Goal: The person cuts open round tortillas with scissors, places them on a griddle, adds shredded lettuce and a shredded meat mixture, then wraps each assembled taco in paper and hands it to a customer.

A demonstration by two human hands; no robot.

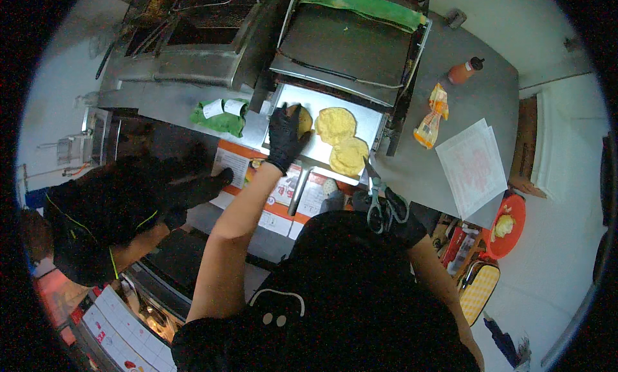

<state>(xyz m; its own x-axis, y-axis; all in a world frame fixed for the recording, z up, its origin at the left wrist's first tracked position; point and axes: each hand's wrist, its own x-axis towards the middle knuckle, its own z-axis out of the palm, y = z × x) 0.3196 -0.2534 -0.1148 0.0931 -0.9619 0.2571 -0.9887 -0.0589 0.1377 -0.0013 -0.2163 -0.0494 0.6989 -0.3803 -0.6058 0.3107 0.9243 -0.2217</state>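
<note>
My left hand (287, 138), in a black glove, is on a round yellow-brown bun piece (305, 121) at the left of a shiny metal tray (314, 152). Its thumb lies by the lower edge and its fingers reach over the top; part of the piece is hidden. Two more round yellow bun pieces sit to the right, an upper one (336, 125) and a lower one (349, 156), their edges meeting. My right hand (407, 225), also black-gloved, grips a pair of scissors (380, 208) by the handles, blades pointing up toward the tray's lower right corner.
A flat press grill (347, 40) stands behind the tray. At right are a sauce bottle (465, 71), an orange-and-clear bag (432, 118), paper sheets (473, 166) and a red bowl (513, 211). A green cloth (220, 116) lies left. Another person (109, 211) stands close at left.
</note>
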